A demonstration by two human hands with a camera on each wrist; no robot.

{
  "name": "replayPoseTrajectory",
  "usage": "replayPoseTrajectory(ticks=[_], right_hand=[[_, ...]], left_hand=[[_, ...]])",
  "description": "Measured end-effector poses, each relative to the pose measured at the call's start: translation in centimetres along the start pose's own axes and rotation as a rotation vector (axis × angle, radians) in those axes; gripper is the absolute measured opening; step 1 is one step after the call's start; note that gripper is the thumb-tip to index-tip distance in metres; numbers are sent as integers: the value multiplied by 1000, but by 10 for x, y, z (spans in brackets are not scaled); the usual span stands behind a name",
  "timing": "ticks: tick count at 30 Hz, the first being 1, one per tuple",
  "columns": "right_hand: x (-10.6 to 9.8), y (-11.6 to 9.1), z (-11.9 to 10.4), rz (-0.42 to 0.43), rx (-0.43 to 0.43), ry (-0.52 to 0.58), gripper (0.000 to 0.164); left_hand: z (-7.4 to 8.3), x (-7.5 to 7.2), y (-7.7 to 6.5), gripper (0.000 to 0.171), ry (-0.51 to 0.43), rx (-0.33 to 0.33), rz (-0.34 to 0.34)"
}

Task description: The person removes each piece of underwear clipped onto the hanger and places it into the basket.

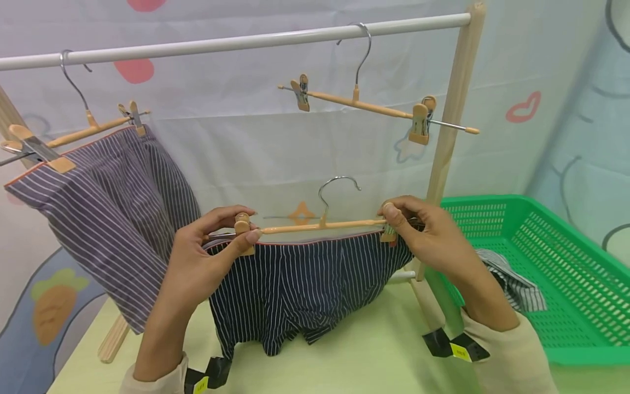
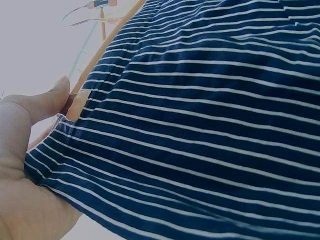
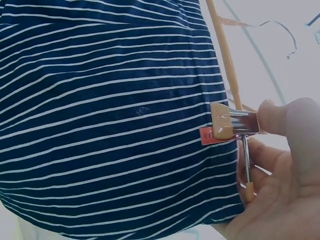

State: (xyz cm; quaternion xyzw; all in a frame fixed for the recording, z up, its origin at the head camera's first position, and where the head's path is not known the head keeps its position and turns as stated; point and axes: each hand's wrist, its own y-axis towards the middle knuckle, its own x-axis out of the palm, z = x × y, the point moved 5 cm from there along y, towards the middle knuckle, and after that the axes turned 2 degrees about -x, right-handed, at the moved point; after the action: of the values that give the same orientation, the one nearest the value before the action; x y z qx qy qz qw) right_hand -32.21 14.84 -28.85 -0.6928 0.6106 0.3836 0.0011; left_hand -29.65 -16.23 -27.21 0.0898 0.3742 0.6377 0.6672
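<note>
Head cam: over counter (image 1: 374,355), navy striped shorts (image 1: 310,279), waist up, legs down, long axis L–R, R end slightly higher. Hanger (image 1: 295,228) along waist, bar same dir., hook up, tip R. L hand (image 1: 199,262) grip pinching L clip (image 1: 241,224); R hand (image 1: 435,241) grip pinching R clip (image 1: 388,237).

1. In my right wrist view, the right hand (image 3: 292,175) pinches a metal-and-tan clip (image 3: 222,121).
2. I see the clip's tan end lying on the edge of a dark blue, white-striped garment (image 3: 120,125), partly over a red tag (image 3: 206,137).
3. Beside that edge I see a tan hanger bar (image 3: 225,55), a wire hook (image 3: 288,31) and a tan-tipped rod (image 3: 246,160).
</note>
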Motion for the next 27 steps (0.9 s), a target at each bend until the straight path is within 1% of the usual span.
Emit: replayPoseTrajectory(ticks=[4,7,11,16,22,27], right_hand=[[2,1,1,-23,-13,9,37],[3,2,0,-19,-35,10,36],[2,1,0,12,-46,27,34],[2,-1,-1,58,-43,39,31],[3,-1,1,105,-21,98,31],[2,0,0,146,-24,134,30]], left_hand=[[0,1,0,30,6,0,6],[-1,2,1,29,2,8,7],[0,2,0,29,-2,19,5],[-1,2,0,30,-5,16,-12],[2,1,-1,31,-2,29,-10],[3,1,0,31,-1,27,-14]])
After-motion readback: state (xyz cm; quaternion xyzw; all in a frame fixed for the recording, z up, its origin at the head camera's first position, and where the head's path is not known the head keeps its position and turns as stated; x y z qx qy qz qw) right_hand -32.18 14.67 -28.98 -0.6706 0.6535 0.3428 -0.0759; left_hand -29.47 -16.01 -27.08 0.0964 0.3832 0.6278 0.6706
